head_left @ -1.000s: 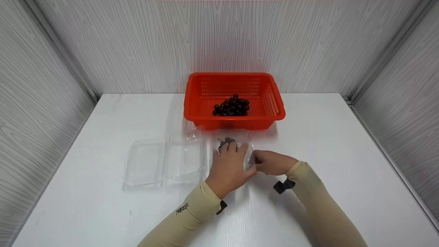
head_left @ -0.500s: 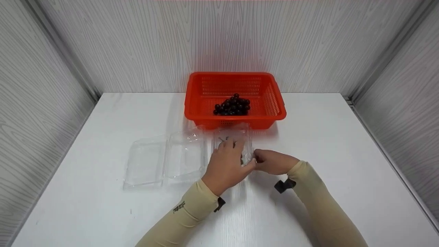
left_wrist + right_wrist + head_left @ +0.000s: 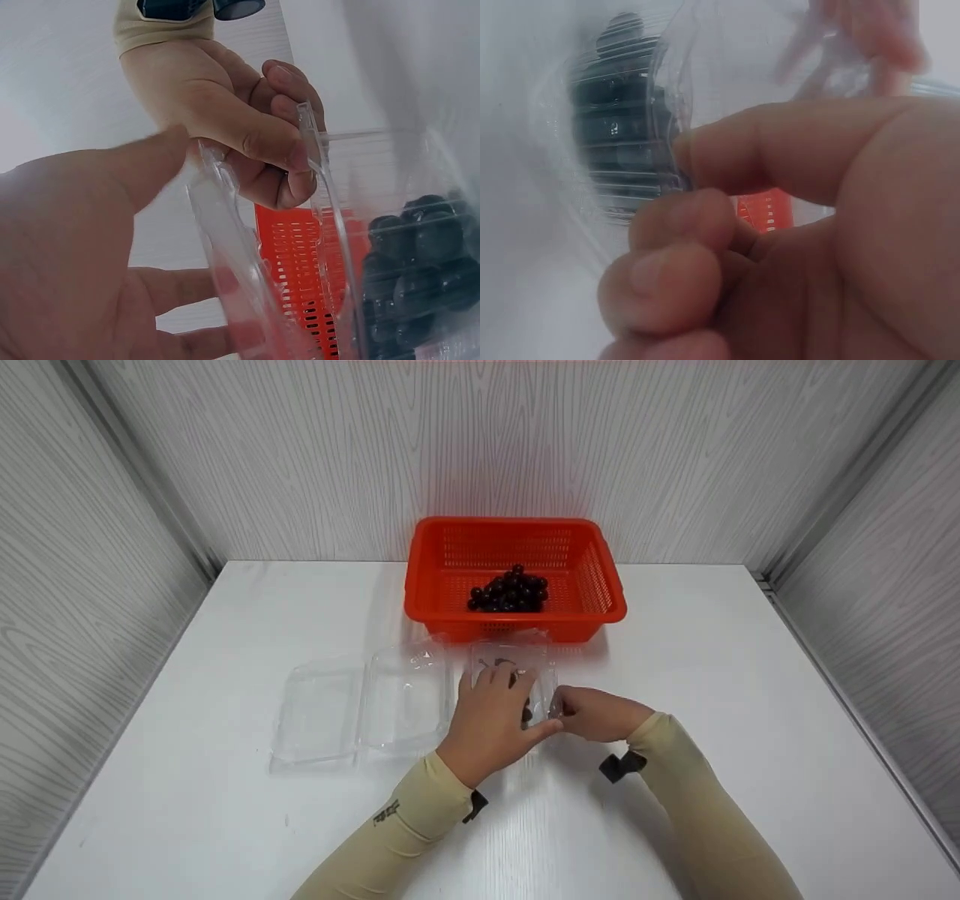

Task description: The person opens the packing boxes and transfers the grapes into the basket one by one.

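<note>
A clear plastic clamshell box stands in front of the basket, with dark grapes inside it. In the left wrist view its lid is tilted apart from the base. My left hand lies over the box with fingers spread, its fingers touching the lid and the thumb stretched toward the right hand. At the box's right side, my right hand pinches the rim between thumb and curled fingers. The right wrist view shows the thumb on that rim, beside the grapes.
A red perforated basket stands behind the box, holding a bunch of dark grapes. Another clear clamshell box lies unfolded to the left. White table surrounds them, with pale wood-grain walls on three sides.
My left hand has shifted slightly left and toward me, its thumb and fingers spreading. The box's clear far edge shows nearer the basket. My right hand has kept its pinch in place.
</note>
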Available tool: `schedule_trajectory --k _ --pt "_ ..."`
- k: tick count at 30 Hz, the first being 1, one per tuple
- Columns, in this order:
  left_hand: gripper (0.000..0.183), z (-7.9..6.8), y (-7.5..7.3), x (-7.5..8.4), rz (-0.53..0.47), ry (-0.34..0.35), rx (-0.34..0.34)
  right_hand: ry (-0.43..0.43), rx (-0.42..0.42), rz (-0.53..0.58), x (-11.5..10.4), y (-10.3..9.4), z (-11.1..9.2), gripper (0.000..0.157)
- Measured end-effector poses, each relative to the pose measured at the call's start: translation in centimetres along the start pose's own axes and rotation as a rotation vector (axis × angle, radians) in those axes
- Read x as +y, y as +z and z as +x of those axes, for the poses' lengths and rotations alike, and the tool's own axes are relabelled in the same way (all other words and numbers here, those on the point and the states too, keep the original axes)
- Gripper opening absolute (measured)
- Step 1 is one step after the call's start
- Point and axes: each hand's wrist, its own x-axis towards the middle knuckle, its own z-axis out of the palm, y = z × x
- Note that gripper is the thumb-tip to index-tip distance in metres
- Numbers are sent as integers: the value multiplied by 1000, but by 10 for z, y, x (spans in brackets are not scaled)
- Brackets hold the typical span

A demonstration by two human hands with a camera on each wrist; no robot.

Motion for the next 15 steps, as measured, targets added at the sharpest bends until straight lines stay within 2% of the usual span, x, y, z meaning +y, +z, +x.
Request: schedule_trajectory --k 6,10,15 --pt "75 3 1 -1 -19 1 -11 5 5 1 -1 0 -1 15" --pt "75 4 0 -1 -41 3 1 24 -15 50 -3 0 -2 11" --pt "78 4 0 -2 -34 65 6 56 -35 80 -5 1 -2 10"
